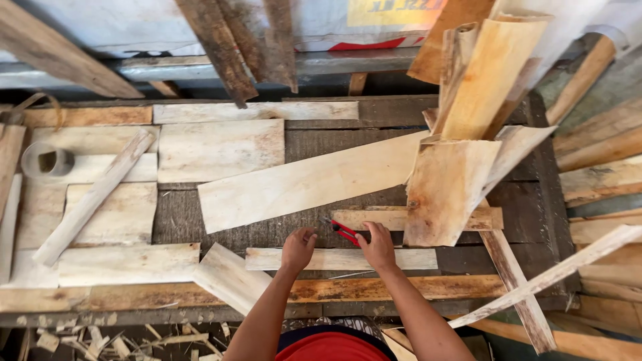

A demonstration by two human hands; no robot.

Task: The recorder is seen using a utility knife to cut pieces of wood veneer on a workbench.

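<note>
My right hand (pixel 378 245) grips a red-handled tool (pixel 344 232), pliers or cutters by the look of it, whose tip points left toward a short wood strip (pixel 374 218). Beside it, my left hand (pixel 298 249) rests with curled fingers on the dark workbench (pixel 221 220), just above a pale narrow strip (pixel 321 259). Whether the left hand pinches anything is too small to tell. A long pale veneer sheet (pixel 301 184) lies slanted just beyond both hands.
Pale wood sheets (pixel 221 148) and slats (pixel 93 197) cover the bench's left half. A tape roll (pixel 47 160) sits far left. Curved bark-like veneer pieces (pixel 461 154) pile at the right, with planks (pixel 602 160) beyond. Wood scraps (pixel 100 337) litter the floor.
</note>
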